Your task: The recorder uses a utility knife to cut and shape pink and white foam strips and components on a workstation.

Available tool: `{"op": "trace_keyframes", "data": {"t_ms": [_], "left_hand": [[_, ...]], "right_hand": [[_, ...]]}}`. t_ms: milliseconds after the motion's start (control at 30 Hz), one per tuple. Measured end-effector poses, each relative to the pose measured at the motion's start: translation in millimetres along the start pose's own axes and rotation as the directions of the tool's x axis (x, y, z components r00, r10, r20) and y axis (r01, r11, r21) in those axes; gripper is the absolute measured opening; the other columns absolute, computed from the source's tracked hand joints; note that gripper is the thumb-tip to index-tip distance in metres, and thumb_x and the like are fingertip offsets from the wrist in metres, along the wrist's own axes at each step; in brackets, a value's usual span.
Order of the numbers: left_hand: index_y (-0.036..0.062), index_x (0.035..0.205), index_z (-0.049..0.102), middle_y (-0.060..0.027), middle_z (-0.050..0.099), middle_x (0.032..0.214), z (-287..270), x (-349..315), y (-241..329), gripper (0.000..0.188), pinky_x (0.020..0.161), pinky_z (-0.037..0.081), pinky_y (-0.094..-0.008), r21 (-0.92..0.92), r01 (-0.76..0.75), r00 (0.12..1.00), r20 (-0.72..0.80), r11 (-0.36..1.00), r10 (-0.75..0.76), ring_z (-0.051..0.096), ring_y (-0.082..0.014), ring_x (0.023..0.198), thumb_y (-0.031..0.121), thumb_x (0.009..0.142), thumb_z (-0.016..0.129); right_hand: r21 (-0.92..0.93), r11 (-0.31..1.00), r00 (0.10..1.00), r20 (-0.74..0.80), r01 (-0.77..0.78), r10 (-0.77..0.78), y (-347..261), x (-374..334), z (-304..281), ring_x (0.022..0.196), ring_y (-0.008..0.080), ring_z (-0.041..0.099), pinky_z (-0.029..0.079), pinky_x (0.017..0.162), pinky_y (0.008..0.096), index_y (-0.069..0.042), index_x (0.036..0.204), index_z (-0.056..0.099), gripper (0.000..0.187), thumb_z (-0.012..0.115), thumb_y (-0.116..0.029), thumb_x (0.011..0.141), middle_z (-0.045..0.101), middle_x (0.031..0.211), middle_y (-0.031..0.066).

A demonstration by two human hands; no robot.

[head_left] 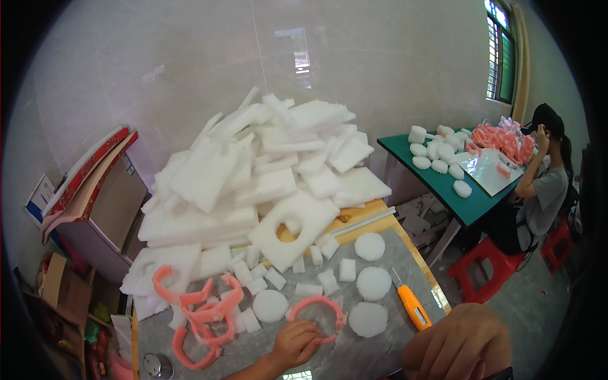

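Note:
My left hand [294,345] reaches in from the lower edge and grips the lower part of a pink foam ring [316,305] that lies on the grey mat [373,348]. My right hand [459,342] is a closed fist close to the camera at the lower right, with nothing visible in it. An orange utility knife [413,307] lies just left of it. Round white foam discs [373,283] and small white foam blocks [316,272] are scattered around the ring. More pink foam rings [199,316] are heaped to the left.
A tall pile of white foam sheets [266,171] fills the back of the table. A box [95,202] stands at the left. At the right, another person [544,190] sits on a red stool at a green table [465,212] bearing foam pieces. A second red stool [487,266] is nearer.

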State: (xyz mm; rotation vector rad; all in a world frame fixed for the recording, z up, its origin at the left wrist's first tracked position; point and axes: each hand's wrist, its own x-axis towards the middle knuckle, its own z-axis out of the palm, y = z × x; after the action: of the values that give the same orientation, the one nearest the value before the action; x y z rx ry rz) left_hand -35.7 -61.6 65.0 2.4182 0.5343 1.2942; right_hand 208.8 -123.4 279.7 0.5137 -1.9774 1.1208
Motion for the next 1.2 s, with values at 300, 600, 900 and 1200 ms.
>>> {"op": "trace_keyframes", "data": {"t_ms": [300, 600, 900, 1200], "left_hand": [[0.0029, 0.073, 0.062, -0.0084, 0.063, 0.081, -3, 0, 0, 0.008, 0.066, 0.050, -0.0324, -0.010, 0.010, 1.000, -0.019, 1.000, -0.010, 0.062, -0.0261, 0.076, 0.005, 0.070, 0.069], [0.0023, 0.073, 0.062, -0.0086, 0.063, 0.079, -4, 3, 3, 0.008, 0.066, 0.050, -0.0325, -0.028, 0.014, 0.998, -0.056, 1.000, -0.016, 0.063, -0.0256, 0.076, 0.004, 0.070, 0.069], [0.0022, 0.070, 0.061, -0.0092, 0.063, 0.077, -5, 0, -1, 0.009, 0.064, 0.050, -0.0323, -0.022, -0.007, 0.997, -0.082, 1.000, 0.005, 0.063, -0.0262, 0.073, 0.002, 0.067, 0.069], [0.0048, 0.090, 0.063, -0.0127, 0.060, 0.088, -10, 17, 12, 0.031, 0.072, 0.044, -0.0419, 0.005, -0.160, 0.948, 0.280, 0.987, 0.152, 0.058, -0.0326, 0.082, 0.027, 0.070, 0.073]], "right_hand": [[0.007, 1.000, 0.998, 0.069, 0.016, -0.016, 2, -4, -1, 0.054, 0.0228, 0.058, 0.042, 0.043, 0.0308, -0.002, 0.095, 0.059, 0.020, 0.069, -0.014, 0.082, 0.057, 0.070, 0.0132], [0.044, 0.997, 0.998, 0.008, 0.068, -0.069, 0, -6, 1, 0.057, 0.0230, 0.058, 0.040, 0.044, 0.0306, -0.006, 0.103, 0.061, 0.020, 0.065, -0.015, 0.086, 0.057, 0.072, 0.0131], [-0.017, 0.999, 0.994, 0.101, 0.044, -0.042, 0, -9, -1, 0.055, 0.0207, 0.058, 0.038, 0.041, 0.0294, -0.006, 0.100, 0.063, 0.021, 0.068, -0.017, 0.083, 0.057, 0.072, 0.0096], [-0.012, 0.961, 0.916, 0.301, -0.276, 0.267, -16, -44, 1, 0.070, 0.0392, 0.054, 0.045, 0.062, 0.0445, 0.005, 0.074, 0.048, 0.024, 0.047, -0.013, 0.090, 0.047, 0.069, 0.0217]]}}
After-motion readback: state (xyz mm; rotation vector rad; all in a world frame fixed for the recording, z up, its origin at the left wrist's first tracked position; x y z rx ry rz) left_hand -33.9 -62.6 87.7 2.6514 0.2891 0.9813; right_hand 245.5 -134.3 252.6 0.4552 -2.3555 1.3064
